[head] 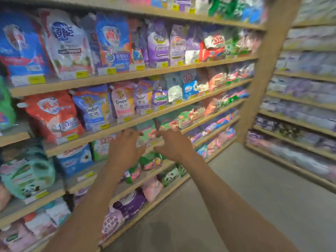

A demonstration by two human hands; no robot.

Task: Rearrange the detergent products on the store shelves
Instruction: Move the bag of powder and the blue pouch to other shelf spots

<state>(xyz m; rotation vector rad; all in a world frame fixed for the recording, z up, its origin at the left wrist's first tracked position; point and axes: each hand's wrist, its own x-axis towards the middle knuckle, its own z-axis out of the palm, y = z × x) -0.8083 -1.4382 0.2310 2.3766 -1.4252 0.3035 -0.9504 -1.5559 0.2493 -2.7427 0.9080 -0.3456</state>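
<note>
Reaching at frame centre toward green-pink detergent pouch [148,132] on wooden shelf [116,127], left hand [125,147] fingers spread, right hand [172,144] loosely curled, grip unclear.

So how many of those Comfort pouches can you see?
3, side by side on one shelf above the hands: a blue pouch, a pink pouch and a purple pouch. More may sit behind.

glossy plastic pouches [56,115], wooden shelves [127,77]

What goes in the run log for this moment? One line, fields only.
left hand: reaching, grip unclear | right hand: reaching, grip unclear | target: green-pink pouch | shelf: stocked
</note>
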